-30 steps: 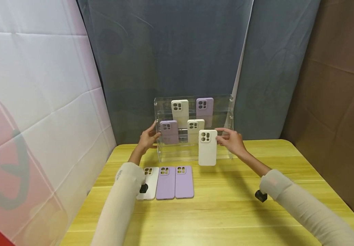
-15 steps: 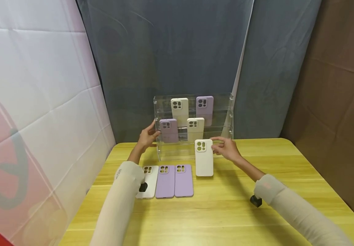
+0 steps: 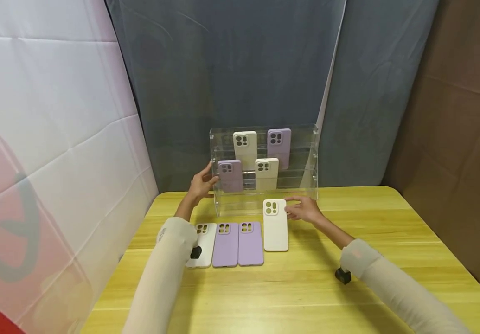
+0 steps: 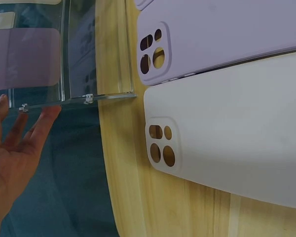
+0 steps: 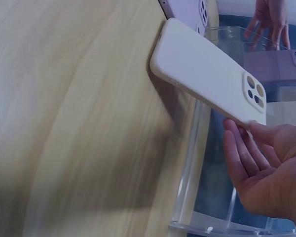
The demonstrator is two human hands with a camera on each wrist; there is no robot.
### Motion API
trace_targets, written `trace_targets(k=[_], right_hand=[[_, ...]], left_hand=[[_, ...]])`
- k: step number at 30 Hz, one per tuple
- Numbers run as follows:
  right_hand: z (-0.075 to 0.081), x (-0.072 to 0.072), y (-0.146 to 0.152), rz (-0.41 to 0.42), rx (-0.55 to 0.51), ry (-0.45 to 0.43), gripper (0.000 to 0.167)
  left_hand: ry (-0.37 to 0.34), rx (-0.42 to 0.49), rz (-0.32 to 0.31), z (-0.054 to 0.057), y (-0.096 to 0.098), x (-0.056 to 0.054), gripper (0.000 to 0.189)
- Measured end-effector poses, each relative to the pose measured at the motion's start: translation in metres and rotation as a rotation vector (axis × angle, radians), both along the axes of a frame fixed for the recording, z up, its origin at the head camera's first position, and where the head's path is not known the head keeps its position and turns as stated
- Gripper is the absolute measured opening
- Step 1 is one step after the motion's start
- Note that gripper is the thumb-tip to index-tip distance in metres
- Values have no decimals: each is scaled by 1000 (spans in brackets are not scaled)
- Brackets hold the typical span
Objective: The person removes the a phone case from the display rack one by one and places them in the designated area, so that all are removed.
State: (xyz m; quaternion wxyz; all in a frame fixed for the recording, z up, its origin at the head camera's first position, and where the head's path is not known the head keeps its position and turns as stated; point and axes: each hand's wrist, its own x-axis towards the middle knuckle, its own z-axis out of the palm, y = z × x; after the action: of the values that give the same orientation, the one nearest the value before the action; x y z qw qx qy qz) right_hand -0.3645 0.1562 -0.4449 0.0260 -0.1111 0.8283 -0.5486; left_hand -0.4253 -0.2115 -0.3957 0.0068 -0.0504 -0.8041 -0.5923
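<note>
My right hand (image 3: 304,209) pinches a white phone case (image 3: 276,227) by its upper right edge. The case stands tilted, camera cutouts up, its lower end close over the table beside a row of cases. In the right wrist view, thumb and fingertips meet at the edge of that case (image 5: 202,69). My left hand (image 3: 201,186) touches the left side panel of a clear acrylic display rack (image 3: 240,204). Its fingers (image 4: 45,118) reach out fairly straight to the panel in the left wrist view. The rack bears two white and two purple cases on its upper tiers.
On the table (image 3: 290,297), left of the held case, lie a white case (image 3: 203,246), a purple case (image 3: 225,248) and another purple case (image 3: 250,246) in a row. A dark curtain (image 3: 240,65) hangs behind the rack, with fabric walls at both sides.
My right hand has lowered the white phone case and brought it slightly left, from in front of the rack down close to the table. The left hand has stayed at the rack's side.
</note>
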Motion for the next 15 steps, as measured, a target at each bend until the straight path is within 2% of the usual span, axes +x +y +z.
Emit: trace_targets(k=[5, 15], right_hand=[[-5, 1, -2, 15, 22, -52, 42], [-17, 1, -6, 12, 32, -82, 37]], left_hand=[[0, 9, 10, -1, 1, -1, 70], [2, 8, 7, -2, 0, -1, 71]])
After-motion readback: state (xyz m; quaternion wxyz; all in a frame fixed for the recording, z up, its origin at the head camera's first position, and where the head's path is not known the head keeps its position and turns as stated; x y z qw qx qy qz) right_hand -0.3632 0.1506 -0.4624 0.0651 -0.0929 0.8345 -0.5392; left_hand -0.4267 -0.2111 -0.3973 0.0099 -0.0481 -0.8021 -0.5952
